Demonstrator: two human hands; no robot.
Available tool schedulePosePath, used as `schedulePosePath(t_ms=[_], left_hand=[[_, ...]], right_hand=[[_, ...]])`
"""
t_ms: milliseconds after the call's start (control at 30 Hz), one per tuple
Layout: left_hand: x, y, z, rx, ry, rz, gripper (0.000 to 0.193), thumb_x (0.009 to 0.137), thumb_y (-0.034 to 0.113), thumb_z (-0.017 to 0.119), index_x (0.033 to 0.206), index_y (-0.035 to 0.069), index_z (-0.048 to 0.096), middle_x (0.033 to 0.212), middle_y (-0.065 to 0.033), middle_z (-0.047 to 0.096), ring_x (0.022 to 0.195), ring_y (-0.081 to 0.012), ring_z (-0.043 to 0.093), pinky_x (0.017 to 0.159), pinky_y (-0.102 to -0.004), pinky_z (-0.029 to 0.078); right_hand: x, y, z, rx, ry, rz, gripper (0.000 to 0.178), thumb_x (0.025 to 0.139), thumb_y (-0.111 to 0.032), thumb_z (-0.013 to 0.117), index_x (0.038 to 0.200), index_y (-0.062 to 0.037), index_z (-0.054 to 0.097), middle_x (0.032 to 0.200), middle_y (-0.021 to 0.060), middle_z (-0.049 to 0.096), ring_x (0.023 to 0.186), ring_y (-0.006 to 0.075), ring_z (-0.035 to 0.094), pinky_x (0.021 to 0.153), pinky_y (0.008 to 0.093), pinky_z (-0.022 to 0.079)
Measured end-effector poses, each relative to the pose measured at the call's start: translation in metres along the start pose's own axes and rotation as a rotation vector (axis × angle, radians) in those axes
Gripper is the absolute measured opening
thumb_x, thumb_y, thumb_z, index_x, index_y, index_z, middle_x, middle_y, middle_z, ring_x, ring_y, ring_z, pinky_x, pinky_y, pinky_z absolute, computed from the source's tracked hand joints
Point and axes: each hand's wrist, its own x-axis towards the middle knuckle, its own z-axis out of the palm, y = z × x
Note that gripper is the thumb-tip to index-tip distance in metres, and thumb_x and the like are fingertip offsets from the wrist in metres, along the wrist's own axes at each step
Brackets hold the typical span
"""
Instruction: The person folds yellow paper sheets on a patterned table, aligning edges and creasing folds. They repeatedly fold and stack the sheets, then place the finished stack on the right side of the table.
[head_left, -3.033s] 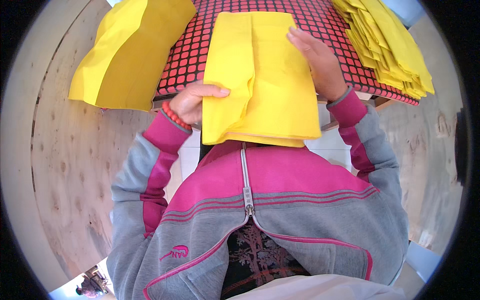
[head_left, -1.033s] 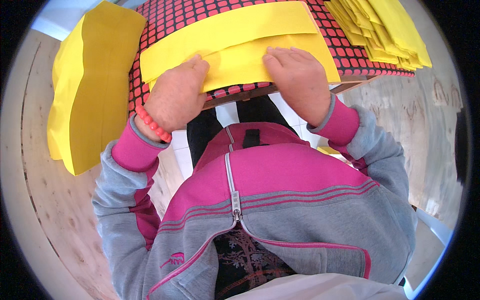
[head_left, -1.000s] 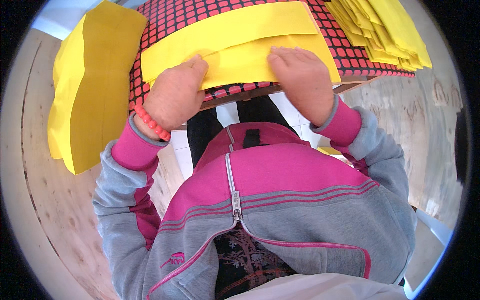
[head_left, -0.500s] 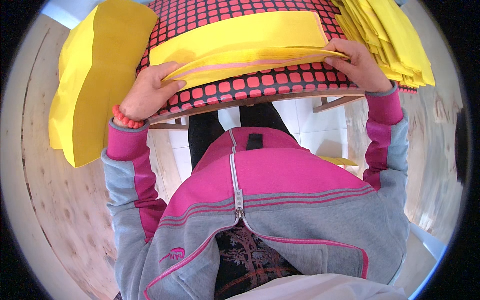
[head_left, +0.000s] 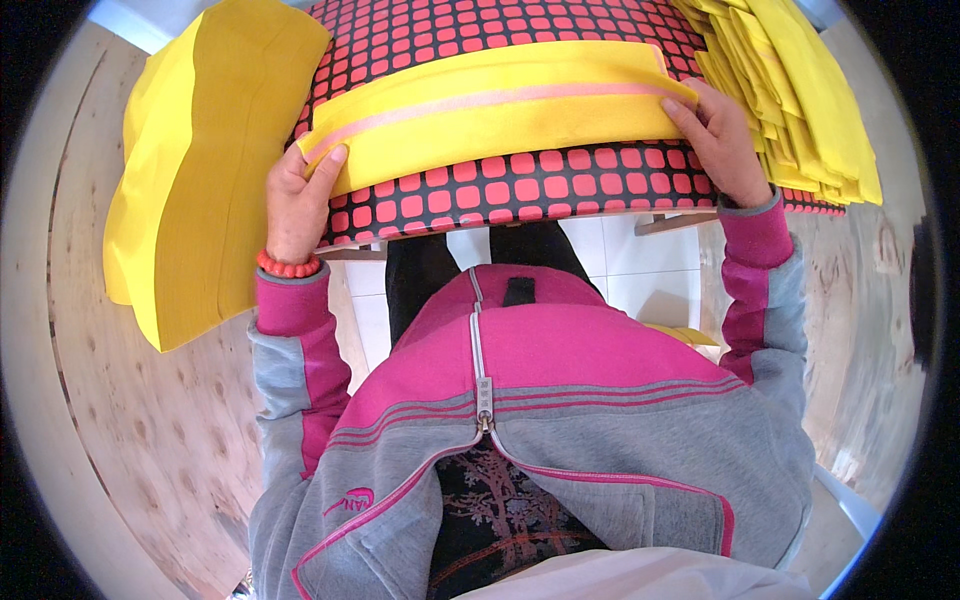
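A long piece of yellow fabric (head_left: 510, 128) with a pink band along it stretches across the table in front of me. My left hand (head_left: 297, 207), wearing a red bead bracelet, pinches the left end, thumb on top. At the other end my right hand (head_left: 724, 145) grips the right corner, its thumb pressed on the near layer and its fingers beyond the edge. Between my hands the fabric looks folded lengthwise, the pink band facing up. How many layers it has, I cannot tell.
The table has a red-and-black checked cover (head_left: 480, 195). A tall stack of yellow fabric (head_left: 215, 170) stands at the left. Another loose pile of yellow pieces (head_left: 800, 100) lies at the far right. Wooden boards (head_left: 150, 430) flank me on both sides.
The near part of the fabric has turned from a narrow raised fold to a wide flat face, with the pink band now fully showing. My left hand has shifted nearer, its thumb now on top.
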Motion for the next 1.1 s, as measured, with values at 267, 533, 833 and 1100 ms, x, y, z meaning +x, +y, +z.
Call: schedulePosePath(t_ms=[267,533,833,1100], left_hand=[[0.001,-0.009,0.020,0.258,0.249,0.230,0.023,0.102,0.012,0.061,0.120,-0.002,0.067,0.107,-0.0075,0.073,0.099,-0.0125,0.065,0.090,-0.0284,0.051],[0.008,-0.016,0.023,0.371,0.345,0.240,0.017,0.100,0.013,0.063,0.092,-0.001,0.057,0.073,-0.0165,0.054,0.064,-0.0223,0.052,0.062,-0.0358,0.046],[0.010,-0.006,0.027,0.580,0.411,0.228,0.013,0.097,0.012,0.065,0.104,0.000,0.064,0.087,-0.0213,0.068,0.077,-0.0358,0.069,0.068,-0.0393,0.054],[0.011,-0.009,0.027,0.750,0.464,0.217,0.039,0.098,0.015,0.063,0.135,0.001,0.060,0.120,-0.0261,0.068,0.107,-0.0403,0.069,0.088,-0.0413,0.055]], right_hand=[[0.003,-0.017,0.023,-0.352,0.251,0.013,0.019,0.100,-0.022,0.062,0.104,-0.0032,0.064,0.087,0.0191,0.065,0.083,0.0388,0.065,0.068,0.0432,0.050],[0.013,-0.005,0.025,-0.283,0.221,0.026,0.020,0.100,-0.024,0.062,0.103,-0.0041,0.063,0.086,0.0190,0.064,0.081,0.0391,0.064,0.068,0.0434,0.050],[0.021,0.004,0.018,-0.255,0.108,0.121,0.026,0.100,-0.028,0.063,0.109,-0.0030,0.064,0.084,0.0172,0.065,0.077,0.0314,0.065,0.068,0.0391,0.048],[0.024,0.004,0.025,-0.186,0.160,0.113,0.038,0.099,-0.027,0.065,0.130,-0.0056,0.061,0.102,0.0172,0.072,0.091,0.0337,0.070,0.079,0.0393,0.053]])
